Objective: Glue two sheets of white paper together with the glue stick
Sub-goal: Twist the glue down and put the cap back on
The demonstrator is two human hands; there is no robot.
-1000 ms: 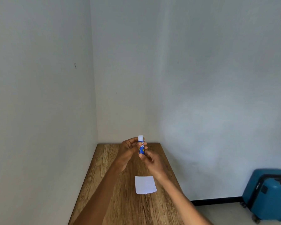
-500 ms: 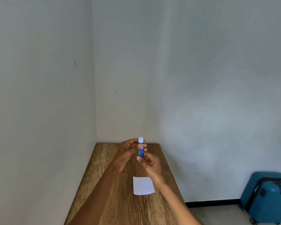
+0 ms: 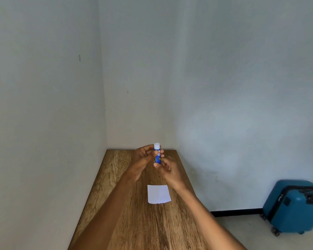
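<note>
1. Holding the glue stick (image 3: 157,155) upright above the far half of the wooden surface (image 3: 116,177), both hands meet in the middle of the view.
2. The left hand (image 3: 143,159) grips the blue tube around its upper part, its fingers (image 3: 162,152) curled round the far side of the tube and its thumb reaching toward the white cap.
3. The right hand (image 3: 170,171) pinches the bottom end of the tube, its thumb tip just under the blue body and its other fingers loosely bent behind it.
4. The white cap sits on top of the glue stick, sticking up past the left hand's fingers.
5. White paper (image 3: 159,193) lies flat on the surface, nearer the person than the hands and just beside the right wrist. It looks like one square piece with a faint fold line down the middle; whether a second sheet lies under it, I cannot tell.
6. Neither hand touches the paper.
7. Both forearms are bare and stretch out over the surface from the bottom edge of the view.
8. The surface stands in a corner, with pale walls to its left and behind it.
9. A blue suitcase (image 3: 294,206) on wheels stands on the floor at the right, well apart from the surface, against the wall.
</note>
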